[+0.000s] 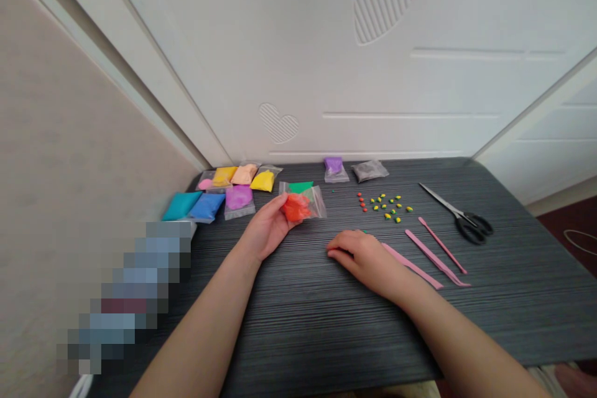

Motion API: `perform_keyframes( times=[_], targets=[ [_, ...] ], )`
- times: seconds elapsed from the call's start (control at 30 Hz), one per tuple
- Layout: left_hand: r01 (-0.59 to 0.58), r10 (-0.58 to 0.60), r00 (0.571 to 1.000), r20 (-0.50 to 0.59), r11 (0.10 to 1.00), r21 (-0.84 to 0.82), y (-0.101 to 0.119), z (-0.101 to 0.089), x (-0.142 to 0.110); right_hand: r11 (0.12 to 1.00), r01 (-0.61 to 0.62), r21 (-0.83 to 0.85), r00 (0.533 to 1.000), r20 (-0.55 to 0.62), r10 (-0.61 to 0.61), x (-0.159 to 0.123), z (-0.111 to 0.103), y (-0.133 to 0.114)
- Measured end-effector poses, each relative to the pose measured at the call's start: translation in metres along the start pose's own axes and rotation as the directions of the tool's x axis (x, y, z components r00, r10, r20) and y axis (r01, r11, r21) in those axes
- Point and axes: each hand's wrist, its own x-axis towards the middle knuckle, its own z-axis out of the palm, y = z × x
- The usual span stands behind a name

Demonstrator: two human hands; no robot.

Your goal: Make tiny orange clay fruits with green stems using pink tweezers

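Note:
My left hand [272,227] grips a clear zip bag of orange-red modelling clay [295,207] by its left side, raised a little over the dark table. Behind that bag, partly covered, is a bag of green clay [301,187]. My right hand [361,258] rests near the table's middle, thumb and fingertips pinched together. A hint of red shows at those fingertips, too small to name. Beyond this hand lie a short row of tiny red pieces [362,202] and several small yellow-and-green pieces [384,206]. Its wrist partly hides a pink modelling tool [415,267].
Two more pink tools [436,257] and black-handled scissors [459,216] lie to the right. Several bags of coloured clay, among them a blue bag [207,207], sit at the back left. A purple bag [334,168] and a grey bag [370,170] lie against the white panel [298,43].

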Motion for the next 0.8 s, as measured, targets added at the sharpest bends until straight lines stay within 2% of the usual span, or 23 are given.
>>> perform_keyframes(
  times=[0.2, 0.33, 0.43, 0.5, 0.63, 0.8],
  targets=[
    [-0.017, 0.016, 1.000, 0.016, 0.998, 0.056, -0.002, -0.001, -0.001, 0.978, -0.012, -0.207, 1.000, 0.005, 0.013, 0.001, 0.005, -0.001],
    [-0.028, 0.026, 0.999, 0.025, 0.995, 0.100, -0.002, 0.000, -0.002, 0.970, -0.011, -0.242, 1.000, 0.004, 0.013, 0.000, 0.005, -0.004],
    [-0.057, 0.052, 0.998, 0.045, 0.991, 0.123, -0.003, 0.001, -0.003, 0.983, -0.023, -0.180, 0.999, -0.027, 0.018, -0.001, -0.001, -0.006],
    [-0.063, 0.054, 0.996, 0.070, 0.987, 0.145, -0.004, 0.003, -0.005, 0.995, -0.045, -0.094, 0.994, -0.100, 0.035, -0.001, -0.007, -0.008],
    [-0.039, 0.014, 0.991, 0.133, 0.980, 0.193, -0.009, 0.011, -0.009, 0.992, -0.045, 0.118, 0.947, -0.312, 0.080, 0.002, -0.014, -0.010],
    [-0.025, -0.010, 0.992, 0.128, 0.962, 0.271, -0.017, 0.020, -0.014, 0.976, -0.064, 0.209, 0.902, -0.406, 0.147, 0.005, -0.009, -0.009]
  ],
)
